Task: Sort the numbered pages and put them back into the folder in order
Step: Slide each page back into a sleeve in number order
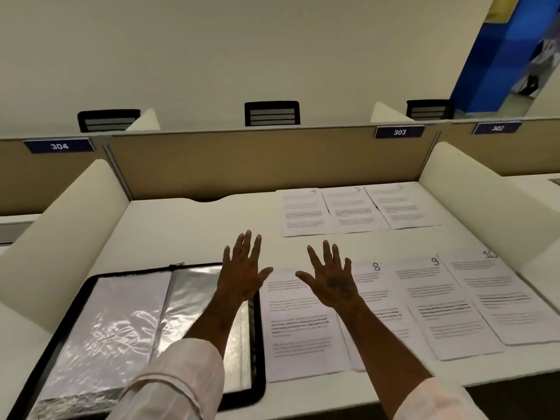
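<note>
An open black folder (91, 286) with clear plastic sleeves lies at the near left of the white desk (181, 225). Numbered pages lie in two rows on the right. The far row shows page 4 (303, 212), page 5 (353, 209) and a third sheet (403, 206) with an unreadable number. The near row has an unnumbered-looking page (300, 325), page 8 (378, 301), page 9 (442, 307) and page 10 (497, 295). My left hand (244, 271) hovers spread over the folder's right edge. My right hand (331, 275) hovers spread over the near row. Both hold nothing.
White side panels (60, 237) wall the desk on the left and right, and a tan partition (257, 162) closes the back. Labels 304, 303 and 302 hang on the partition. Black chair backs (272, 113) show beyond it.
</note>
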Motion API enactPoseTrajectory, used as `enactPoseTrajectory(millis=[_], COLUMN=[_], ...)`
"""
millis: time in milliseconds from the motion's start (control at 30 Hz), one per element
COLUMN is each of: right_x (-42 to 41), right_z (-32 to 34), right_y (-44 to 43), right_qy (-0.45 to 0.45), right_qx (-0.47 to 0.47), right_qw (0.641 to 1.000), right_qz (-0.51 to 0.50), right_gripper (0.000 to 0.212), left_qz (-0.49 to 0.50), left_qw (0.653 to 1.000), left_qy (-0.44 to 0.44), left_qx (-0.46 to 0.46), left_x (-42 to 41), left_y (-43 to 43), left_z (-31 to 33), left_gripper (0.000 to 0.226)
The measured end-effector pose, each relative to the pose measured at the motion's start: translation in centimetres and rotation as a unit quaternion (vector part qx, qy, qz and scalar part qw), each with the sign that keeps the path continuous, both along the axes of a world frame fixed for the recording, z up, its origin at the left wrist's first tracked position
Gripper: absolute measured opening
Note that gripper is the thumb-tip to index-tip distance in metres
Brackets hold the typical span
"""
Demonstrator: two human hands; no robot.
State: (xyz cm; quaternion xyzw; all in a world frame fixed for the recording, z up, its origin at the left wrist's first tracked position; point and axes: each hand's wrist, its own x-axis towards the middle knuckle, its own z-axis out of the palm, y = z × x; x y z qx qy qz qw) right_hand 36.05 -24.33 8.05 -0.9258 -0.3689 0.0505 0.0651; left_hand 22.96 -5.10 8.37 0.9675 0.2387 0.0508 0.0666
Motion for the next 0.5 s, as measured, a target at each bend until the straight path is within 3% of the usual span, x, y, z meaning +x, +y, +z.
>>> enactPoseTrajectory(millis=[500], right_x=[12.6], right_z=[-2.9], right_y=[4.7], right_qy=[0.032], right_qx=[-0.021], right_qw=[0.999], right_qz=[-0.038], right_gripper=[0.121], left_qz=[-0.011], left_qw=[0.999], left_qy=[0.042], left_qx=[0.003], left_x=[13.8], left_y=[5.6], left_z=[-1.7], left_gripper=[0.081])
